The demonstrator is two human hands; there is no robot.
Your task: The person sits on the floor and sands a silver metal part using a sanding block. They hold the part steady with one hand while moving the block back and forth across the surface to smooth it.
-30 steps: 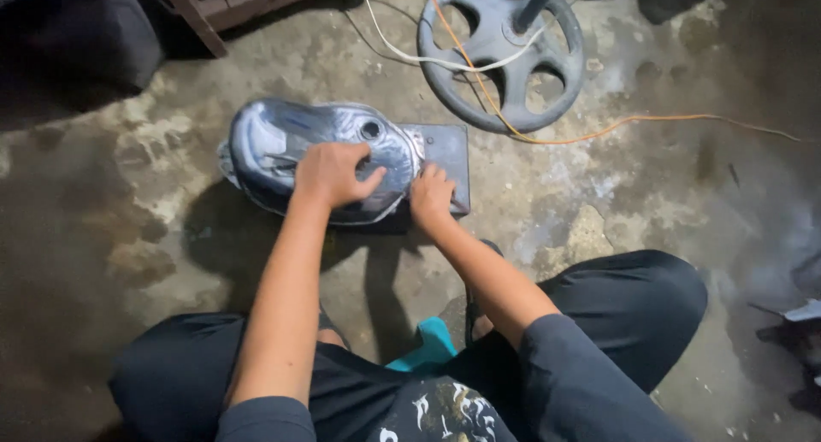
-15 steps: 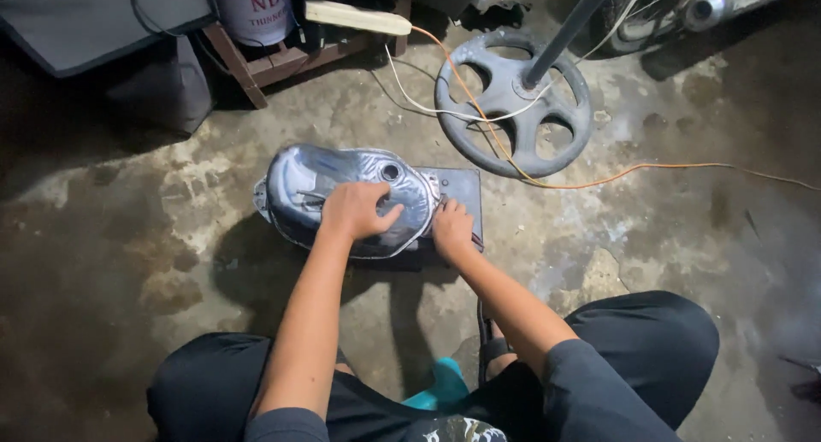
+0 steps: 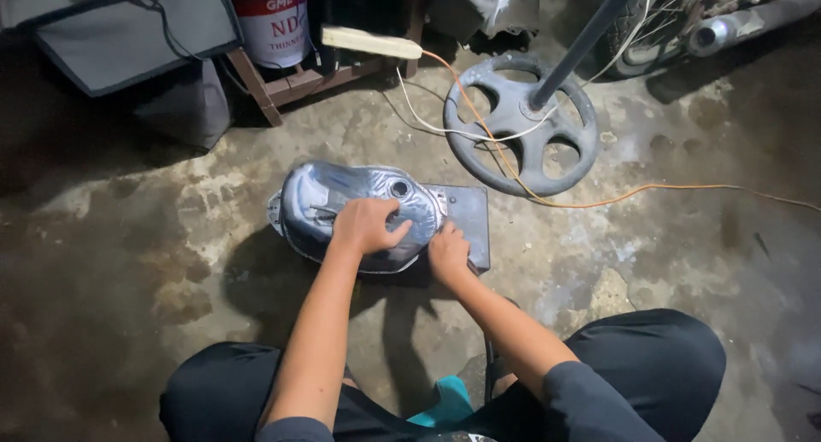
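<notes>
Concrete floor [image 3: 128, 262]: stained and patchy, carrying everything in view. A round spoked stand base [image 3: 520, 124] lies at upper right with a dark pole rising from its hub; a white cable and an orange cable [image 3: 650, 192] cross it. At upper left, a wooden rack [image 3: 295, 85] holds a red-and-white can [image 3: 275, 23].

Bare metal fuel tank [image 3: 342, 204]: silvery, sits at centre on the floor, its round filler hole facing up, its right end resting against a dark flat slab [image 3: 466, 218].

Left hand [image 3: 366, 226]: laid palm down on top of the tank, fingers curled loosely over the shell, pressing rather than gripping.

Right hand [image 3: 447, 252]: at the tank's near right edge, on the slab, fingers bent; whether it holds anything cannot be told.
</notes>
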